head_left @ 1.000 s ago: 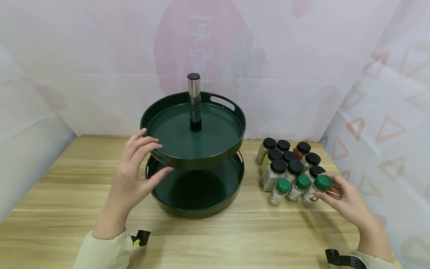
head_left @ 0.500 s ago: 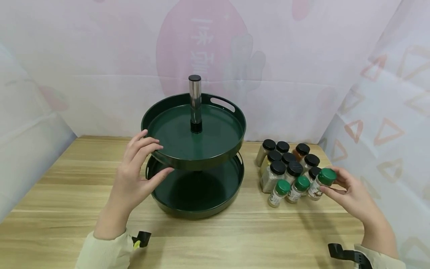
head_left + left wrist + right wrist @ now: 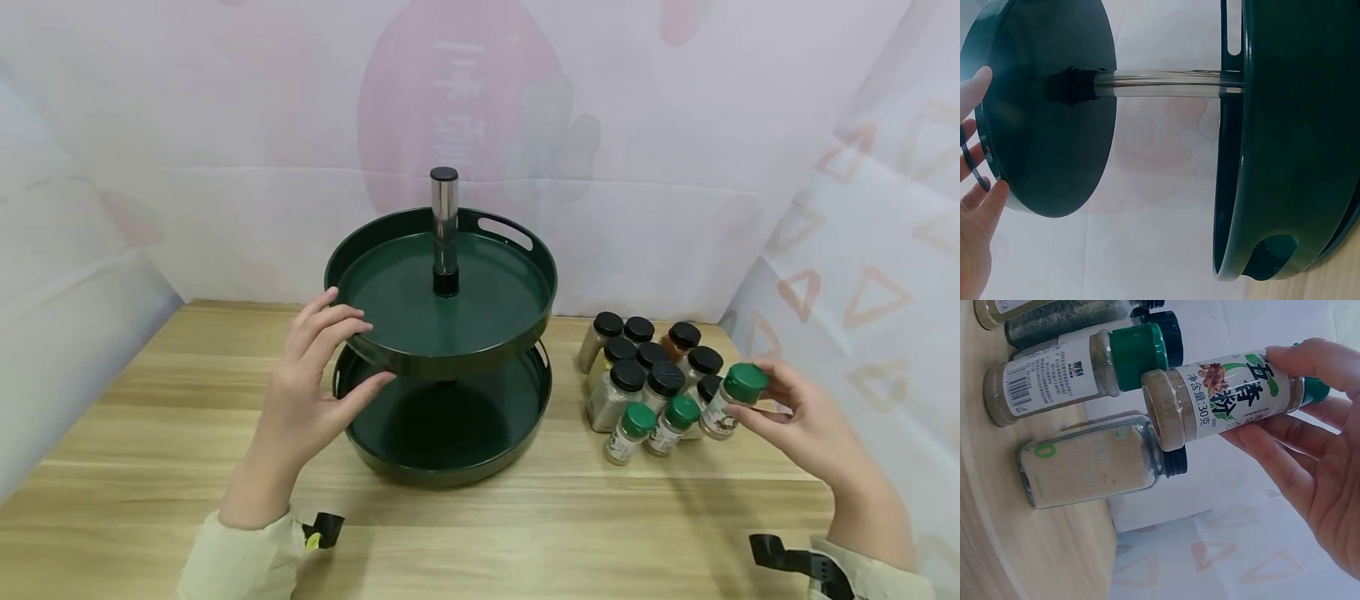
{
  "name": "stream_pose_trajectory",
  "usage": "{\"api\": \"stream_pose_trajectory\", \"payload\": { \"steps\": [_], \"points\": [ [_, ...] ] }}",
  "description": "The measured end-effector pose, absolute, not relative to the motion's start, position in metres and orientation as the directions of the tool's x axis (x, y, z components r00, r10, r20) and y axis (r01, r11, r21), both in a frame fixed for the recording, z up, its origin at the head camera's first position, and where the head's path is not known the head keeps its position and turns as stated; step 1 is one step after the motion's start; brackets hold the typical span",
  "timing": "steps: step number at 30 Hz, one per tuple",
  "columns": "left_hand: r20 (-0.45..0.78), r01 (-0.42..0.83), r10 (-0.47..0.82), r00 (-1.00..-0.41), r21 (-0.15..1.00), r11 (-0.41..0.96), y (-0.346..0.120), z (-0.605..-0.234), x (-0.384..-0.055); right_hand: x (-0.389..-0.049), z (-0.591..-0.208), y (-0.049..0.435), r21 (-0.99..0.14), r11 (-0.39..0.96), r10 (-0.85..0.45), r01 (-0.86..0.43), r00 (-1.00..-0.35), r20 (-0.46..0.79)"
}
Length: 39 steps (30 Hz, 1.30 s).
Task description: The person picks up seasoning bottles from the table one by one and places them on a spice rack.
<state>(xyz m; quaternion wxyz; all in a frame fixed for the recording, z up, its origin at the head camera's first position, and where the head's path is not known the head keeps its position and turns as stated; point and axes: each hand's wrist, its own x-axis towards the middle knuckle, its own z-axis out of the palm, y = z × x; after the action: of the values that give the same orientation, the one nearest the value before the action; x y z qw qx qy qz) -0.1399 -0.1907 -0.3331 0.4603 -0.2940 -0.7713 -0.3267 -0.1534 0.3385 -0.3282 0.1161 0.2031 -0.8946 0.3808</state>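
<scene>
A dark green two-tier round tray (image 3: 487,312) stands mid-table, joined by a metal post (image 3: 445,217). My left hand (image 3: 307,387) grips the left rim of its upper tier, fingers over the edge and thumb below. In the left wrist view, the upper tier's underside (image 3: 1047,137) shows beside my fingers. At the right, my right hand (image 3: 817,433) pinches a green-lidded spice jar (image 3: 1235,394) near its lid. The jar is raised off the table and tilted, its label facing the right wrist camera; pale brown powder shows through the clear base.
Two more green-lidded spice jars (image 3: 664,437) stand at the front of a tight group of several black-lidded jars (image 3: 611,404). Printed cloth walls (image 3: 262,233) close off the back and sides of the wooden table (image 3: 465,542).
My right hand has lifted the spice jar from the front of the group and carried it up and to the right. My left hand keeps its place on the upper tier.
</scene>
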Motion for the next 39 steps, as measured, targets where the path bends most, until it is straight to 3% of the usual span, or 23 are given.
{"api": "stream_pose_trajectory", "payload": {
  "steps": [25, 39],
  "points": [
    [0.907, 0.760, 0.143, -0.396, 0.237, 0.605, -0.190, -0.335, -0.140, -0.180, -0.296, 0.309, -0.638, 0.597, -0.229, -0.487, -0.865, 0.446],
    [0.898, 0.751, 0.150, -0.413, 0.242, 0.614, -0.190, -0.335, -0.140, -0.203, -0.281, 0.272, -0.640, 0.510, -0.307, -0.575, -0.817, 0.488]
  ]
}}
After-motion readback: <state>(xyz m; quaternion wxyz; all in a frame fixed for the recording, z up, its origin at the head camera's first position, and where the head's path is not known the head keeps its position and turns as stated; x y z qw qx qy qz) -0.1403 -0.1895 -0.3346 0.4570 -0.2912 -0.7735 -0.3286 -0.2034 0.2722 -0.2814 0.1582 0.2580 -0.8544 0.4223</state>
